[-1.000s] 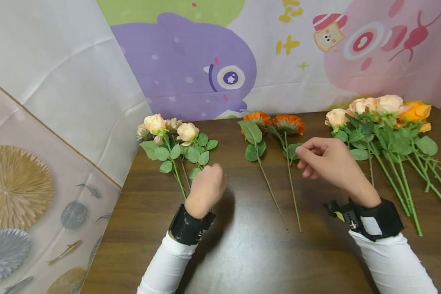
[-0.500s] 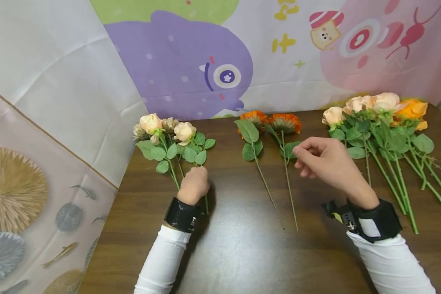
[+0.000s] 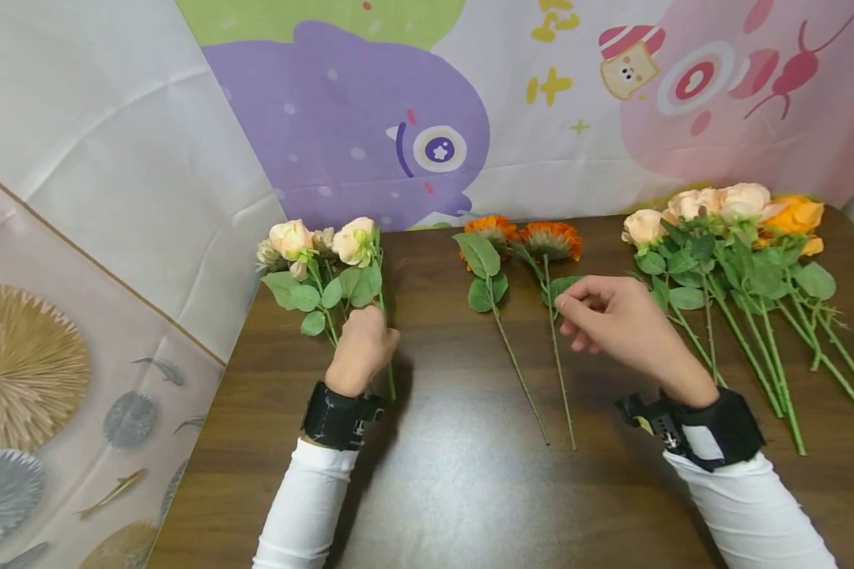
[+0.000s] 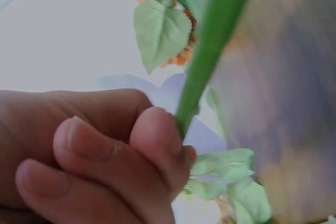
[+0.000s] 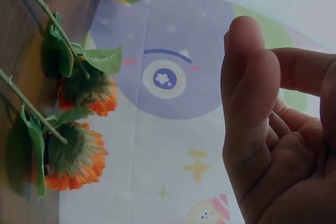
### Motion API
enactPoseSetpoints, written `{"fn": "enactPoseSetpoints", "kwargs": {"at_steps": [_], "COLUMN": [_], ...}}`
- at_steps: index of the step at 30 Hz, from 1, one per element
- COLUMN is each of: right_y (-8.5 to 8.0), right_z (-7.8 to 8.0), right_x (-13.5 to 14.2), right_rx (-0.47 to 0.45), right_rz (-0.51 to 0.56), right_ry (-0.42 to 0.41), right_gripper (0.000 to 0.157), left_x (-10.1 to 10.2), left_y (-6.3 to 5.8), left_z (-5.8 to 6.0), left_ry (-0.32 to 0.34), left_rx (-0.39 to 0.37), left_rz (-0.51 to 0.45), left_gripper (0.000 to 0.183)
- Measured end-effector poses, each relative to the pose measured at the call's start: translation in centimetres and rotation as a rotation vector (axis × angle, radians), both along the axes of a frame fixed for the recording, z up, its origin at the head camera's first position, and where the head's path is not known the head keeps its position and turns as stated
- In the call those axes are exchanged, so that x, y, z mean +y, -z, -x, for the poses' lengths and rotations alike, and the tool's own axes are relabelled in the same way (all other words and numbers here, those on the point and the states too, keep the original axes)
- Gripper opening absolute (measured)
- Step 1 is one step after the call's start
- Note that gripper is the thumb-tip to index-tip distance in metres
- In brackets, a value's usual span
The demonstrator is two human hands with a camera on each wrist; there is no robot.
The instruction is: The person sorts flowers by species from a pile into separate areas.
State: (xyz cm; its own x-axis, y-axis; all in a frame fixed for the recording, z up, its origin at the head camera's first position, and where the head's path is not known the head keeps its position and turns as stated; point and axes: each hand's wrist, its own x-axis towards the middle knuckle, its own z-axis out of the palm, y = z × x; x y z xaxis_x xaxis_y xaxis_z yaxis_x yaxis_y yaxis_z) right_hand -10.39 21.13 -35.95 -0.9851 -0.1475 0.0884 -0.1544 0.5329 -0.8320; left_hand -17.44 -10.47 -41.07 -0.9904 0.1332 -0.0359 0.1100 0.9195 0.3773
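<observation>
My left hand [image 3: 361,344] grips the green stem of a peach rose [image 3: 356,241] at the left of the table. In the left wrist view the stem [image 4: 210,45] comes out between thumb and curled fingers. Beside it lie another peach rose [image 3: 290,239] and beige blooms. My right hand [image 3: 615,324] hovers near two orange flowers [image 3: 551,239]. The right wrist view has its thumb and forefinger [image 5: 254,77] together and the other fingers loosely bent, with nothing visible between them.
On the right of the brown table [image 3: 470,490] lies a bunch of peach roses [image 3: 743,201] with an orange flower [image 3: 797,215], stems toward me. A printed cloth [image 3: 370,134] hangs behind the table's back edge.
My left hand has moved left with the rose, whose bloom has turned more upright and its stem shifted beside the other left flowers. My right hand has dropped slightly and stays near the orange flowers.
</observation>
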Motion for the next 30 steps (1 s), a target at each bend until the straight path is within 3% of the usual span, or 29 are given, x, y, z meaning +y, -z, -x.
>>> {"fn": "enactPoseSetpoints", "kwargs": {"at_steps": [3,7,13,20,24,30], "right_y": [0.2,0.5,1.0,1.4,1.4,1.4], "right_z": [0.0,-0.2,-0.5,-1.1,-1.5,-2.1], "right_x": [-0.3,-1.0,-2.3,-3.8,-4.6,-5.5], "right_rx": [-0.006,-0.019,-0.053,-0.020,0.022,0.097], "right_rz": [-0.002,-0.002,-0.016,0.006,0.092,0.230], "right_ry": [-0.018,-0.073,-0.145,-0.181,-0.147,-0.138], "right_gripper": [0.018,0.014,0.010,0.021,0.025,0.011], "left_x": [0.3,1.1,3.0,6.0,7.4,8.4], "left_y": [-0.6,-1.4,-2.4,-2.3,-2.1,-1.6], "left_z": [-0.4,-1.2,-3.4,-6.1,-7.7,-8.9], "left_ry": [0.008,0.069,0.193,0.374,0.458,0.517], "left_rx": [0.072,0.196,0.371,0.600,0.650,0.689], "left_rz": [-0.047,-0.131,-0.279,-0.374,-0.400,-0.379], "left_gripper": [0.036,0.037,0.021,0.009,0.010,0.010]}}
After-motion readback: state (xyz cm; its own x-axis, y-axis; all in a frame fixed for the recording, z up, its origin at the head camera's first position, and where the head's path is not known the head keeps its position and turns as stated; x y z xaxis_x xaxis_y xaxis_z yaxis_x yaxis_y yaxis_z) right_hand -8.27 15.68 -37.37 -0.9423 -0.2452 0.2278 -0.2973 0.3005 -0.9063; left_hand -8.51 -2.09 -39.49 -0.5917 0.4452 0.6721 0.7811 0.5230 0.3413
